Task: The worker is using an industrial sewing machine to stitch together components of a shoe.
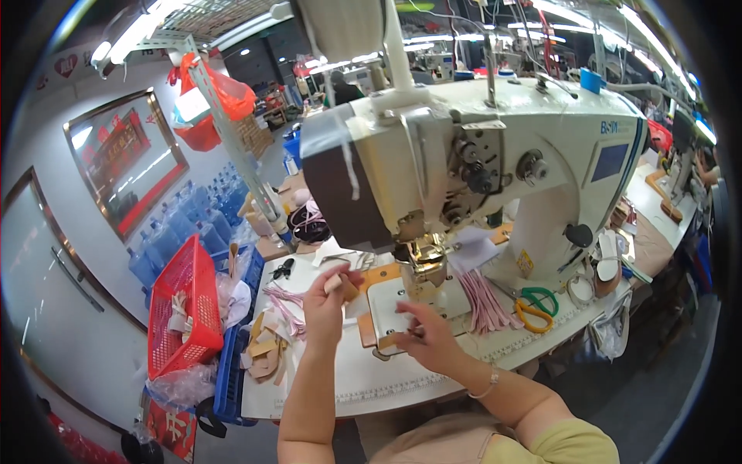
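My left hand (325, 305) is raised over the table left of the sewing machine's needle area. Its fingers are closed on a small tan piece of material (349, 291), which looks like leather or cloth. My right hand (427, 334) is in front of the needle plate (386, 303), with its fingers curled. Something small and dark shows at its fingertips, too small to name. Above the plate stands the brass-coloured presser foot assembly (425, 259) of the white sewing machine (556, 131). Pink strips (488, 303) lie in a bundle right of the plate.
Scissors with green and yellow handles (536, 309) lie right of the strips. Tan scraps (267, 349) and more pink cords (286, 309) cover the table's left side. A red basket (185, 309) stands beyond the left edge. A ruler strip (386, 388) runs along the front edge.
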Demonstrator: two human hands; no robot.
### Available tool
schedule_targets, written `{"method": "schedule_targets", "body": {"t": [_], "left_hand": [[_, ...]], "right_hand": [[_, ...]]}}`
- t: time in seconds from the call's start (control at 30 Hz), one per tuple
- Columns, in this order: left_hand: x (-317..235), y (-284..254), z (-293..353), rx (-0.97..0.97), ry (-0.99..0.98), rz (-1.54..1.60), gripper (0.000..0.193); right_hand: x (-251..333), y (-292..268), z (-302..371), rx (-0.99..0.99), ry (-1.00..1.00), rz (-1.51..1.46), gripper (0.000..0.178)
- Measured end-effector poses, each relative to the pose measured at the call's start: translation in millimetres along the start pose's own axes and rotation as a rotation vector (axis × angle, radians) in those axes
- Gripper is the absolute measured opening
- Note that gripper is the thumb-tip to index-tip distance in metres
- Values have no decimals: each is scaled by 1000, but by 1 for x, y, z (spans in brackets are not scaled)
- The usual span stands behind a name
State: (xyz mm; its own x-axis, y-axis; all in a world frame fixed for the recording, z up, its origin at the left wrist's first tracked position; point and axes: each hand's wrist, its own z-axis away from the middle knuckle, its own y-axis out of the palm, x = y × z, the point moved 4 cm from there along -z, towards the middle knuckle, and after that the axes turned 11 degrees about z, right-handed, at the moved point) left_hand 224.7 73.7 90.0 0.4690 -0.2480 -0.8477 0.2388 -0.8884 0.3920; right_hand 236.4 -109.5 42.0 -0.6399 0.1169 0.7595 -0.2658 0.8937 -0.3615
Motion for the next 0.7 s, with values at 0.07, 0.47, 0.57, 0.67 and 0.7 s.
{"method": "schedule_targets", "body": {"t": [0.07, 0.47, 0.57, 0.67, 0.7], "left_hand": [[4, 20, 32, -1, -61, 47, 24], [74, 46, 149, -50, -182, 70, 16], [86, 52, 148, -105, -428, 507, 21], [89, 49, 148, -240, -575, 615, 24], [95, 44, 150, -235, -618, 820, 23]], "right_hand": [[13, 9, -10, 152, 267, -235, 44], [-21, -9, 90, 546, 612, -436, 38], [-23, -29, 99, 599, 535, -130, 32], [-21, -33, 107, 767, 480, -191, 30], [-23, -37, 103, 832, 392, -189, 30]]}}
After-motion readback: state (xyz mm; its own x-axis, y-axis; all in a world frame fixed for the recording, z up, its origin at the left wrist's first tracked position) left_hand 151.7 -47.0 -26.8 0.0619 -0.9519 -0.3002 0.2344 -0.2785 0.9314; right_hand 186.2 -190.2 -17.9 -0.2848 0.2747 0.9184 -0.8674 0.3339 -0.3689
